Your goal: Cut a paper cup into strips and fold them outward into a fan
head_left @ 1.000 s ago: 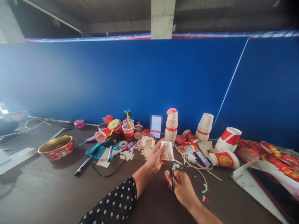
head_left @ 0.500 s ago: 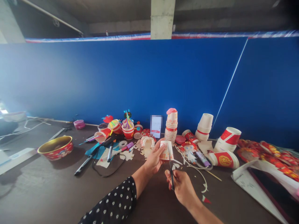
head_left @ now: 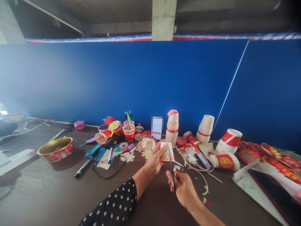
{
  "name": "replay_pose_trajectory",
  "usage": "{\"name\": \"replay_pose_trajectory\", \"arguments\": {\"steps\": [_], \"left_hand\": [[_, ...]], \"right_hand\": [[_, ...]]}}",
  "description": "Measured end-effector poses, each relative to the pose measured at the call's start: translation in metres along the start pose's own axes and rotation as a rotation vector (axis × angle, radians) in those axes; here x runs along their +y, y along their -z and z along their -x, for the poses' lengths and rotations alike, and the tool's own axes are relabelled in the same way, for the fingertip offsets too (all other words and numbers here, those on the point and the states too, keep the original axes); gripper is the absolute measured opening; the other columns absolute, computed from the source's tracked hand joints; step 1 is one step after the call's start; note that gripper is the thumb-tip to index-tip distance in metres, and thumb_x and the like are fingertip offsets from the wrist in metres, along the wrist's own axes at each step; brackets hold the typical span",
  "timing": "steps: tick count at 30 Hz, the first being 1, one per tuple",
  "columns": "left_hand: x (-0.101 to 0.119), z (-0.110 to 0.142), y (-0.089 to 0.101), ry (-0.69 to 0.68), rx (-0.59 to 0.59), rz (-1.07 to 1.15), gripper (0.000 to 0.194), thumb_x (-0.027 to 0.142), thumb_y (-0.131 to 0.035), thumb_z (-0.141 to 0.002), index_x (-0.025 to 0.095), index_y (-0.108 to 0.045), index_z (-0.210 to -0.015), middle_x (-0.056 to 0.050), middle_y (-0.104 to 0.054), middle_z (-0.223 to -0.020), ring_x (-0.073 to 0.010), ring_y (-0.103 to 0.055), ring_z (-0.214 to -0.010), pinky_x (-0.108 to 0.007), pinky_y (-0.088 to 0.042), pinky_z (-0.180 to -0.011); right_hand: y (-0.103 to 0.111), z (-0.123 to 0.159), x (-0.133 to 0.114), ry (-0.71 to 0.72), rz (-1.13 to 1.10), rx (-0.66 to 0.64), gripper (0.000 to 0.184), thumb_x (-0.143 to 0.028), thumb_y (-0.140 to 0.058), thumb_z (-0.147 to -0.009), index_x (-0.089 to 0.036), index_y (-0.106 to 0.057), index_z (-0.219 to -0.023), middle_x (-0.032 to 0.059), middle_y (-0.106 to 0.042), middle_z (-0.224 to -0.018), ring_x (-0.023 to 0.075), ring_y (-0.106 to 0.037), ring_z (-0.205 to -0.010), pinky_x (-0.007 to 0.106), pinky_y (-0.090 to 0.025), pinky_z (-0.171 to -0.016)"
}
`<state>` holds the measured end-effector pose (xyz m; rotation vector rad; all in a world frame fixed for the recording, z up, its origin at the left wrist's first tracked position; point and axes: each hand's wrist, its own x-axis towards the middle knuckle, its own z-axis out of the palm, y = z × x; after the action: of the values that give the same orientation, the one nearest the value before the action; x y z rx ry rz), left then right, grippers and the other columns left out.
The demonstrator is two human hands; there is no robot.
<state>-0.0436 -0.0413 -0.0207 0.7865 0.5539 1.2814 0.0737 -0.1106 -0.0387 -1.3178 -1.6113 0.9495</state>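
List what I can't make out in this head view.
Head: far side of the left hand, hidden by the paper.
Head: part of the handles of the scissors, covered by the right hand.
Head: upper screen of the phone, pixelated; lower text too small.
Head: rest of the dark slab, cut off by the right edge.
Head: rest of the white box, cut off by the left edge.

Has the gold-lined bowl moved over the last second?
No: the gold-lined bowl keeps the same place relative to the purple tub near the blue wall.
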Motion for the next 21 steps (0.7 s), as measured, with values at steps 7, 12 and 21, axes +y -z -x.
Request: {"name": "replay_pose_trajectory", "arguments": {"steps": [7,12,21], "left_hand": [[0.0021,-0.0002,0.0035,0.065,-0.023,0.017,0.049,0.037,-0.058,-0.078,0.031,-0.042,-0.124,-0.005,-0.06,-0.094,-0.0168,-0.061,-0.069,-0.03,-0.048,-0.059],[0.0002,-0.0021,0.0056,0.073,-0.036,0.053,0.05,0.037,-0.061,-0.076,0.031,-0.042,-0.122,-0.004,-0.061,-0.091,-0.0179,-0.062,-0.068,-0.033,-0.048,-0.059],[0.0061,-0.007,0.0071,0.083,0.066,0.154,0.038,0.04,-0.061,-0.075,0.017,-0.052,-0.103,-0.007,-0.063,-0.085,-0.0204,-0.062,-0.069,-0.038,-0.049,-0.066]], "right_hand": [[0.0002,0.0004,0.0016,-0.028,-0.015,0.015,0.052,-0.065,-0.048,-0.072,-0.019,-0.049,-0.048,-0.0024,-0.048,-0.039,0.0105,-0.046,-0.04,0.022,-0.033,-0.044],[0.0027,-0.0005,0.0022,-0.042,-0.032,-0.021,0.055,-0.068,-0.046,-0.071,-0.018,-0.049,-0.049,-0.0014,-0.05,-0.042,0.0106,-0.046,-0.042,0.022,-0.033,-0.046],[0.0056,0.0049,-0.0043,-0.036,0.074,-0.139,0.053,-0.065,-0.043,-0.074,-0.018,-0.045,-0.049,-0.0033,-0.043,-0.045,0.0082,-0.036,-0.042,0.021,-0.026,-0.043]]}}
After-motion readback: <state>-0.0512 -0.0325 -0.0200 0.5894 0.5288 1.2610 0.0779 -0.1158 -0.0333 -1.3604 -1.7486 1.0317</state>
